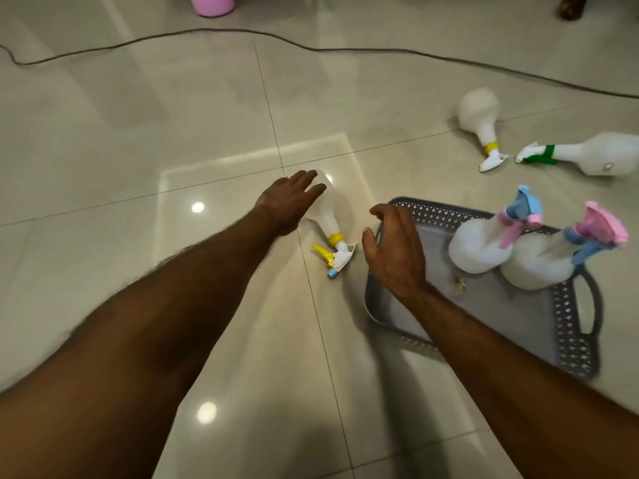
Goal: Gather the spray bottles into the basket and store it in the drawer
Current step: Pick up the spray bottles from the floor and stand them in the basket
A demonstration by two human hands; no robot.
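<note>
A grey perforated basket sits on the tiled floor at the right, with two white spray bottles upright inside: one with a blue-and-pink head, one with a pink-and-blue head. A white bottle with a yellow collar and yellow trigger lies on the floor left of the basket. My left hand rests over its body, fingers spread, not closed around it. My right hand hovers open over the basket's left rim. Farther right lie a yellow-collared bottle and a green-collared bottle.
A dark cable runs across the floor at the back. A pink container stands at the top edge, and a dark furniture leg shows at the top right. No drawer is in view.
</note>
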